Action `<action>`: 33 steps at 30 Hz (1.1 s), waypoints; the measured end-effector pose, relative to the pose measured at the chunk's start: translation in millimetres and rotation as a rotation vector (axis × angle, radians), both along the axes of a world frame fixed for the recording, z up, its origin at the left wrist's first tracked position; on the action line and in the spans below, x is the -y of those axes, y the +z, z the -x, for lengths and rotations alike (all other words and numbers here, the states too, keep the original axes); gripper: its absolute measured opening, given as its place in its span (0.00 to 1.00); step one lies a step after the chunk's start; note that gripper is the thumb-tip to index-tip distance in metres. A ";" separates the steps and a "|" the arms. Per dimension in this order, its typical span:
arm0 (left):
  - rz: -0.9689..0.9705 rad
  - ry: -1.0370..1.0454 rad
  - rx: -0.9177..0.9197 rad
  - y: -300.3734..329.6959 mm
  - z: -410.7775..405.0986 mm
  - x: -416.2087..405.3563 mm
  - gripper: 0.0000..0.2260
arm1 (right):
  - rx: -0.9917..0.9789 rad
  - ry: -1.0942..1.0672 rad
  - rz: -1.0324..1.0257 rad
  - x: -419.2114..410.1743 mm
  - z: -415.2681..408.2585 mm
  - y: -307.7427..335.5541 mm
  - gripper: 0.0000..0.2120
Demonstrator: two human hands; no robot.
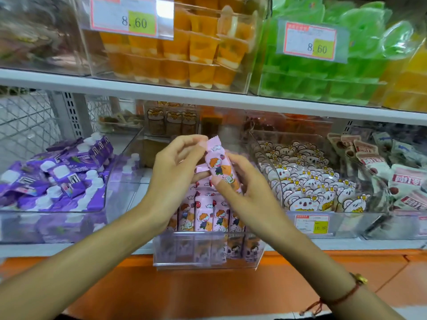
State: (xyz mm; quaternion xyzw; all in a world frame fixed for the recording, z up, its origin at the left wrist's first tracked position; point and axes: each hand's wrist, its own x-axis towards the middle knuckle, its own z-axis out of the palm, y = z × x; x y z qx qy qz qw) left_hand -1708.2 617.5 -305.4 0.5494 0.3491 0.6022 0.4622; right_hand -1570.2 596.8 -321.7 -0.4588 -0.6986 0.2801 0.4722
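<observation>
A pink snack packet [218, 161] with a cartoon child printed on it is held upright in front of the lower shelf. My left hand [172, 174] pinches its crimped top edge between thumb and forefinger. My right hand [249, 188] grips the packet's lower half from the right, thumb across its front. Directly below, a clear plastic bin [208, 255] holds several more of the same pink packets [203, 215] standing upright.
Purple pouches [57, 179] fill the bin to the left, koala-print packets [307, 188] the bin to the right, white and red packets [397, 179] further right. The upper shelf [161, 88] carries orange [175, 54] and green jelly cups [312, 75]. An orange ledge [208, 292] runs below.
</observation>
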 end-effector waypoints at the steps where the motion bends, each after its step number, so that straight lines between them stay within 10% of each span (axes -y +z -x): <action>1: -0.020 0.012 -0.012 -4.4 1.6 0.1 0.07 | -0.134 -0.004 0.093 -1.1 1.1 0.9 0.12; 8: -0.096 -0.027 -0.367 -30.3 -1.5 3.4 0.19 | -0.606 0.001 0.362 -7.3 -1.7 2.6 0.13; 24: -0.366 0.132 -0.576 -39.5 -2.2 -5.3 0.17 | -0.420 -0.133 0.076 -5.5 -2.7 -2.9 0.11; 33: 0.257 -0.265 -0.202 -20.9 3.4 0.1 0.13 | -0.314 -0.123 0.245 -5.1 -8.7 2.0 0.10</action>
